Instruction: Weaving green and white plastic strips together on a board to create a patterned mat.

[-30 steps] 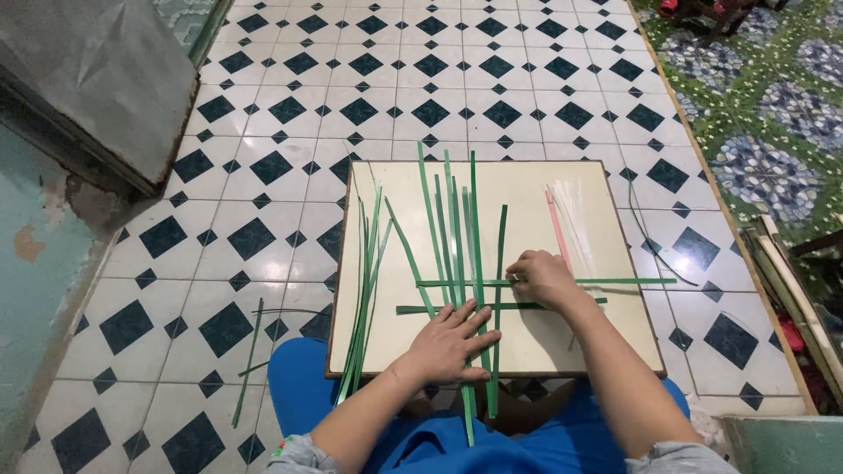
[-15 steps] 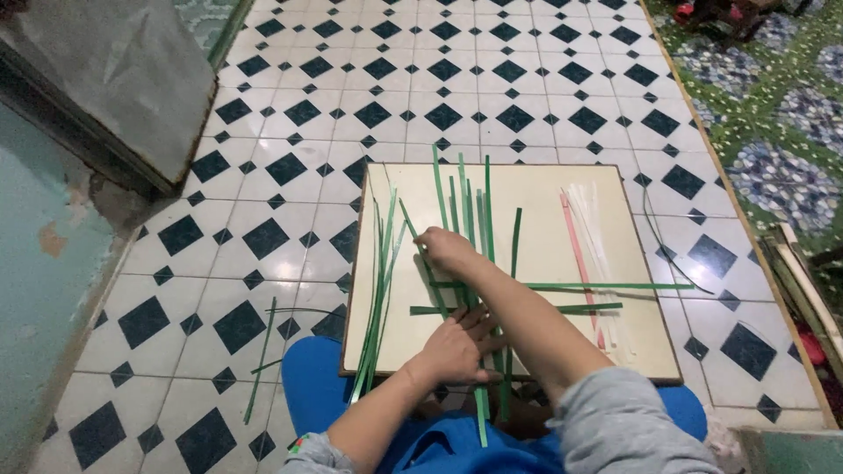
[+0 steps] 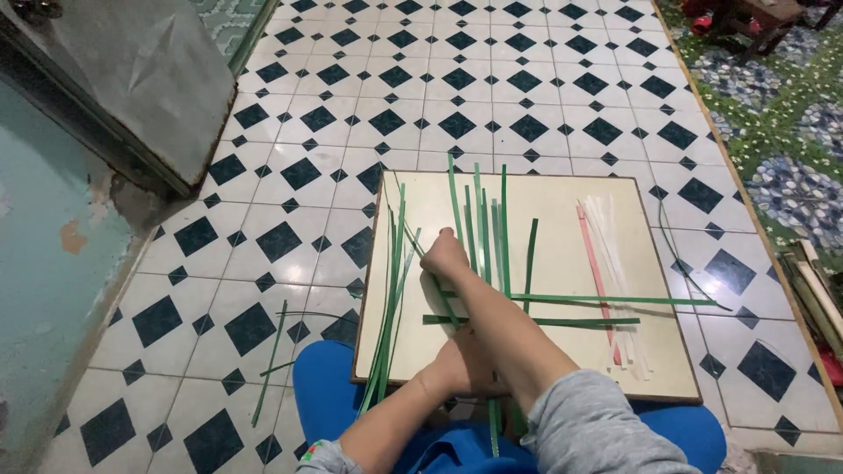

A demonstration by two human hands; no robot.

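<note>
Right hand (image 3: pixel 443 254) reaches across the board (image 3: pixel 562 351) w/ fingers curled round a green strip (image 3: pixel 413 241) at the left of the upright strips (image 3: pixel 483 233); grip itself hidden, can't tell how tight. Left hand (image 3: pixel 461 369) lies flat, pressing the lower ends near the two cross strips (image 3: pixel 562 301). Risks: right forearm lies over the weave, so it could drag crossings askew; if the left hand's pressure eases, strips may slide. The loose bundle (image 3: pixel 386 325) at the board's left edge could slip onto the tiled floor (image 3: pixel 290 175). Pale strips (image 3: pixel 610 263) lie apart, right.
</note>
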